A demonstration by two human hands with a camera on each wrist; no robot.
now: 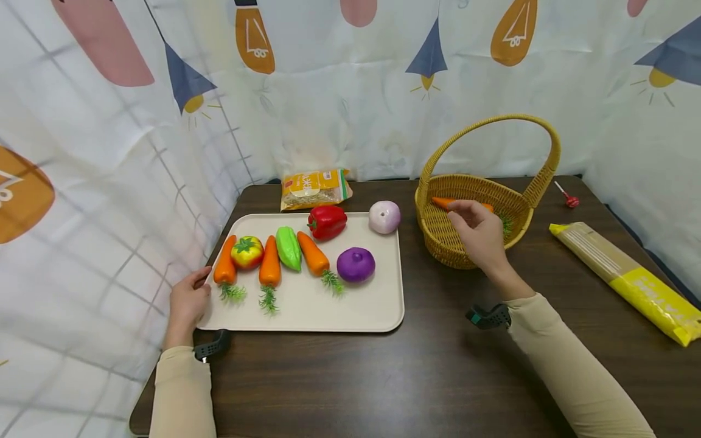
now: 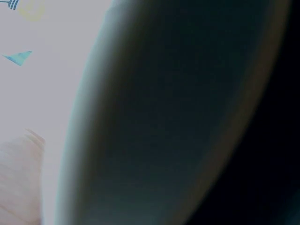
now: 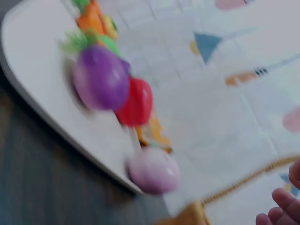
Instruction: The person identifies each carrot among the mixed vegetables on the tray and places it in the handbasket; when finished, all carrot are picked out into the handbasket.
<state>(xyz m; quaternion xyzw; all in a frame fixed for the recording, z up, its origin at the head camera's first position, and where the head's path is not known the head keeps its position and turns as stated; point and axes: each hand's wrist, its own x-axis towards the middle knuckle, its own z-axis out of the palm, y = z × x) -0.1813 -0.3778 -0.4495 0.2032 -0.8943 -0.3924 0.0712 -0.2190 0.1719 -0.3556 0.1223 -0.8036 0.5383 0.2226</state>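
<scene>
At the left edge of a cream tray (image 1: 306, 316), my left hand (image 1: 188, 298) grips the rim. On the tray lie toy vegetables: several orange ones, including a carrot (image 1: 270, 261), a red-yellow tomato (image 1: 247, 252), a green pepper-like one (image 1: 288, 248), a red bell pepper (image 1: 327, 222), a purple onion (image 1: 356, 265) and a pale onion (image 1: 384, 217). My right hand (image 1: 482, 234) hovers over a wicker basket (image 1: 446, 252), fingers loosely bent and holding nothing. Inside the basket is an orange carrot (image 1: 442, 202), partly hidden behind that hand.
Behind the tray lies a bag of grain (image 1: 314, 190). Right of the basket are a red lollipop (image 1: 571, 201) and a yellow noodle packet (image 1: 630, 280). The basket's tall handle (image 1: 493, 118) arches above it. A patterned curtain (image 1: 350, 121) encloses the dark table (image 1: 350, 383).
</scene>
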